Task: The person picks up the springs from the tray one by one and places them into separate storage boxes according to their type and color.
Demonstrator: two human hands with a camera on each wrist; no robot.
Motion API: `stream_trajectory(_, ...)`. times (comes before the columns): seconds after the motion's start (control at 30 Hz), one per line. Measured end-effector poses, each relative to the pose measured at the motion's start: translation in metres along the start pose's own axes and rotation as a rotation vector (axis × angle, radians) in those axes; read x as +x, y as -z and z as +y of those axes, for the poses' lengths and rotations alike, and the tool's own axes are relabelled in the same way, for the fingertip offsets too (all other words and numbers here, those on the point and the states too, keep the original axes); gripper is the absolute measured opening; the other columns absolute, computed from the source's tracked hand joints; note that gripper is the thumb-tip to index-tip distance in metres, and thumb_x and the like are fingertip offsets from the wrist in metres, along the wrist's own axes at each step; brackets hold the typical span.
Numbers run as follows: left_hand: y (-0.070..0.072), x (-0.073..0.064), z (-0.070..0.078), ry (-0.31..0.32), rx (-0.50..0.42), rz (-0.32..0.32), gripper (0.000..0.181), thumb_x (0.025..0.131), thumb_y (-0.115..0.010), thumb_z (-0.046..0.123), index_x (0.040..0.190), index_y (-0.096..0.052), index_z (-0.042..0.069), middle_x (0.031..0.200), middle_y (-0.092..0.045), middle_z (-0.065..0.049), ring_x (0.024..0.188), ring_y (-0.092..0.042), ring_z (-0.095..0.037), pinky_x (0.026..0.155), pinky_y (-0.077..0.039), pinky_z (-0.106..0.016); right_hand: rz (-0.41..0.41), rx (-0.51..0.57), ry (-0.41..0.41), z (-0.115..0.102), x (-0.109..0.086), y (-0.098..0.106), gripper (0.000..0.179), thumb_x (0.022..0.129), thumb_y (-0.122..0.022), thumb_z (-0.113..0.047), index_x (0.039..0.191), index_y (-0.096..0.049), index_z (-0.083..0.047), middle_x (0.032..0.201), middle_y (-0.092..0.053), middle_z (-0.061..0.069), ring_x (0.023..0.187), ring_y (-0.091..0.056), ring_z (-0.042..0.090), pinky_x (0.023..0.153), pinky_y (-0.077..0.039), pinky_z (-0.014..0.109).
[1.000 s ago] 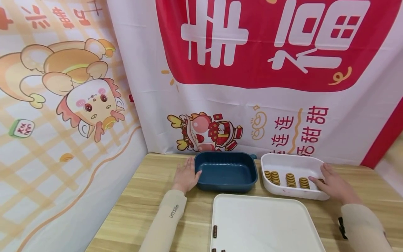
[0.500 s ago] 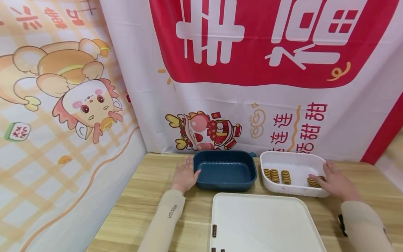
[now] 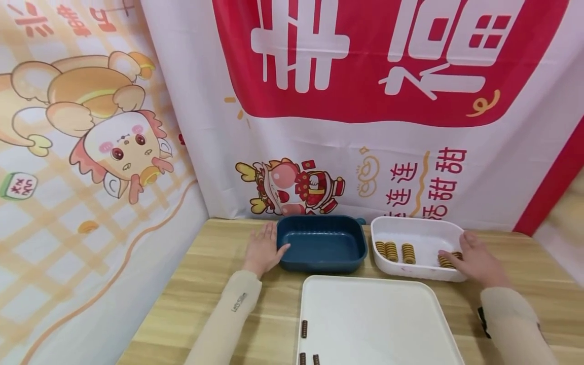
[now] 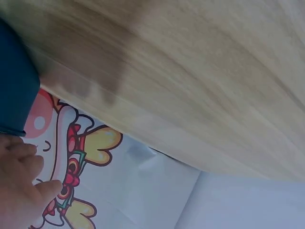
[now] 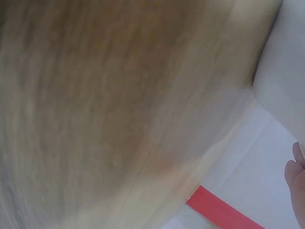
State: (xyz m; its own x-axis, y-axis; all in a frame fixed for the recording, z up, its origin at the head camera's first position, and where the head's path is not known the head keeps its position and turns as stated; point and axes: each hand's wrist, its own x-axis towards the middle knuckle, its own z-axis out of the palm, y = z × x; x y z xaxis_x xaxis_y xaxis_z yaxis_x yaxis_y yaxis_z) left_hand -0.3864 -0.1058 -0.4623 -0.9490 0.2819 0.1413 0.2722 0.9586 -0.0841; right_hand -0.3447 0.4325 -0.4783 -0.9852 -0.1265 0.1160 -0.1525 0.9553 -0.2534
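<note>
My left hand (image 3: 263,249) holds the left end of a dark blue plastic tub (image 3: 321,264), fingers along its outside and thumb over the rim. Nothing lies in that tub. At the right, my right hand (image 3: 481,259) grips the right end of a white tub (image 3: 424,272), its thumb reaching inside. Several rolls of round sandwich biscuits (image 3: 408,253) lie in the white tub, some at the left and others partly behind the thumb. In the left wrist view, my fingers (image 4: 21,155) lie at the blue tub (image 4: 16,81). Only fingertips (image 5: 298,160) show in the right wrist view.
A cream tray (image 3: 374,314) lies in front of the tubs, with small dark brown ridged sticks (image 3: 304,329) near its left edge. The wooden table (image 3: 182,304) ends at a printed white-and-red cloth (image 3: 219,152) hanging behind the tubs.
In the white tub, one biscuit roll has slid left and another has slid right, under the thumb. Both hands keep their places on the tubs. The head view has shifted slightly.
</note>
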Motion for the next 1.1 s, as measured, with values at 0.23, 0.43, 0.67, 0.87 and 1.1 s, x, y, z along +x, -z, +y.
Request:
stream_trajectory(0.23, 0.027, -0.017, 0.004, -0.119, -0.07, 0.195, 0.072, 0.093, -0.049, 0.056, 0.137, -0.049, 0.0, 0.142, -0.045, -0.019, 0.134, -0.038, -0.032, 0.107, -0.032, -0.049, 0.021, 0.019, -0.004, -0.003, -0.001, -0.004, 0.094, 0.096, -0.04, -0.057, 0.136, -0.016, 0.025, 0.142, -0.013, 0.045, 0.131, -0.014, 0.058, 0.102, -0.017, 0.066)
stream_trajectory(0.43, 0.058, -0.066, 0.042, -0.451, -0.259, 0.183, 0.034, 0.085, -0.072, 0.031, 0.105, -0.069, 0.004, 0.103, -0.066, -0.007, 0.098, -0.06, -0.02, 0.087, -0.05, -0.033, 0.017, 0.034, -0.016, -0.003, -0.005, -0.004, 0.094, 0.096, -0.039, -0.056, 0.136, -0.015, 0.025, 0.142, -0.011, 0.045, 0.132, -0.011, 0.058, 0.102, -0.017, 0.066)
stream_trajectory(0.67, 0.062, -0.117, 0.081, -0.596, -0.266, -0.103, 0.023, 0.072, -0.083, 0.024, 0.09, -0.073, 0.012, 0.084, -0.06, 0.008, 0.074, -0.054, 0.001, 0.067, -0.044, -0.012, 0.019, 0.042, -0.028, -0.003, -0.006, -0.002, 0.094, 0.096, -0.038, -0.057, 0.136, -0.013, 0.024, 0.144, -0.008, 0.043, 0.132, -0.011, 0.057, 0.102, -0.017, 0.067)
stream_trajectory(0.87, 0.047, -0.13, 0.094, -0.547, -0.102, -0.097, 0.023, 0.068, -0.085, 0.026, 0.079, -0.067, 0.016, 0.076, -0.051, 0.009, 0.069, -0.049, -0.002, 0.06, -0.043, -0.016, 0.017, 0.043, -0.033, -0.002, -0.005, -0.004, 0.094, 0.096, -0.038, -0.057, 0.137, -0.012, 0.024, 0.145, -0.007, 0.043, 0.133, -0.01, 0.057, 0.102, -0.016, 0.067)
stream_trajectory(1.1, 0.04, -0.135, 0.103, -0.498, -0.03, -0.142, 0.022, 0.068, -0.085, 0.018, 0.074, -0.064, 0.016, 0.075, -0.049, 0.007, 0.07, -0.049, -0.005, 0.057, -0.045, -0.02, 0.031, 0.047, -0.019, -0.004, -0.005, -0.004, 0.092, 0.097, -0.038, -0.055, 0.137, -0.014, 0.025, 0.144, -0.009, 0.043, 0.133, -0.01, 0.056, 0.102, -0.016, 0.066)
